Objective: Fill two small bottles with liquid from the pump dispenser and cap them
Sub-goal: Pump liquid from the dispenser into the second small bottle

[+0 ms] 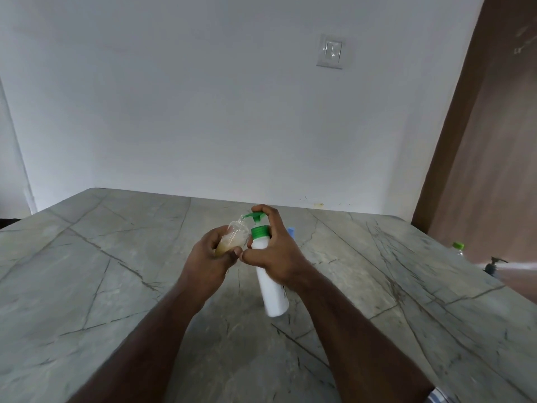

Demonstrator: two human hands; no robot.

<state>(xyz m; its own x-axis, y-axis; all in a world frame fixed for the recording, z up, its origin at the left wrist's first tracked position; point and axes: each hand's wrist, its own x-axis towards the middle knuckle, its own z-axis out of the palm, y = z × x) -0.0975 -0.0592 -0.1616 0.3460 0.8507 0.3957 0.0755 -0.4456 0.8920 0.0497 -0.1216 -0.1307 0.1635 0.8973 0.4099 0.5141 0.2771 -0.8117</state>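
Note:
A white pump dispenser (271,289) with a green collar and green pump head stands tilted on the stone table (116,286). My right hand (276,251) grips its neck, with the forefinger lying over the pump head. My left hand (210,257) holds a small clear bottle (234,235), part full of a beige liquid. The bottle leans with its open mouth right under the green nozzle. Something small and blue (291,231) shows behind my right hand; most of it is hidden.
Off the table's right side, lower down, stand a clear bottle with a green cap (458,248) and a dark pump bottle (493,264). A white wall with a light switch (330,51) is behind the table. A brown door panel (491,141) is at the right.

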